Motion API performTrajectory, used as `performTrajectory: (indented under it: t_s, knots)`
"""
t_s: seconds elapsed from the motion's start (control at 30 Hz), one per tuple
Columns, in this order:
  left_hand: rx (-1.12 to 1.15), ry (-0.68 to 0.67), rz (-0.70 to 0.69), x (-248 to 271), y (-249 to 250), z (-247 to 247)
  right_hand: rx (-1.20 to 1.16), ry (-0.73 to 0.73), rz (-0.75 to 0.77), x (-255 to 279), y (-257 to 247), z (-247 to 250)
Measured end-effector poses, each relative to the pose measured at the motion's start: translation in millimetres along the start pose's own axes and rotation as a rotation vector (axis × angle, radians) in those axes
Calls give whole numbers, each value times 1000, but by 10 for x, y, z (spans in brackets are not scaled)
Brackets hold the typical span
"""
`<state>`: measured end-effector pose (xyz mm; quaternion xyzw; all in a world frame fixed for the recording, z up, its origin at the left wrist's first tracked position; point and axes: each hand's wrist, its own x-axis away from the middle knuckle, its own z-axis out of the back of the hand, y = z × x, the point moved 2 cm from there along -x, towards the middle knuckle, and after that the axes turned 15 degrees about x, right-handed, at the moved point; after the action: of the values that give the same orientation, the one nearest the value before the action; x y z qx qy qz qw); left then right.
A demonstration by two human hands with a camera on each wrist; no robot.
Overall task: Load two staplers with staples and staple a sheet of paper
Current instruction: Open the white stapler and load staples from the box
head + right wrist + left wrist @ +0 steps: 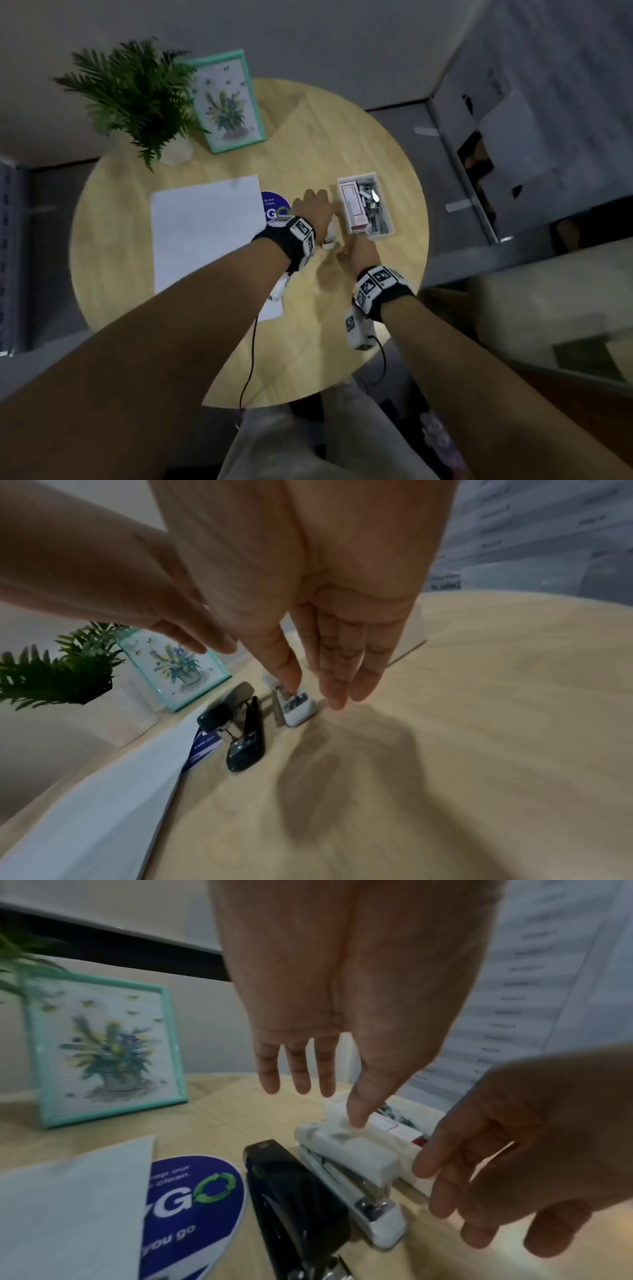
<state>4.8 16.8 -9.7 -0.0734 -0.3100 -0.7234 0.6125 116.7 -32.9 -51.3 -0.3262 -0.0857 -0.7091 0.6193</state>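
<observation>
Two staplers lie side by side on your round wooden worktop (318, 144), grey wall behind. Your left hand (342, 1001) hangs over the white stapler (349, 1156), fingers (298, 1066) straight and slightly apart, thumb tip touching its back end. Your right hand (335, 631) has its fingers straight and together, thumb on that stapler's front; it grips nothing. The black stapler (291, 1196) sits just left of your left fingers, the paper (205, 233) further left, the staple tray (364, 205) just right.
</observation>
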Motion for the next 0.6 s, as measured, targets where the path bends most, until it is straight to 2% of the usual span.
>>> performTrajectory:
  t_s: [0.1,0.3,0.43,0.6]
  knots:
    - [-159,-30,-37,-198,38,-54,-69,-25,-48,-29,39,-5]
    - [-210,-105,-17,-377,6,-101,-177,-54,-6,74,8,66]
    - [-107,-140,-29,-361,7,-9,-244,-69,11,69,-8,41]
    - [145,-116,-54,-276,-107,207,-328,-16,-20,82,43,-2]
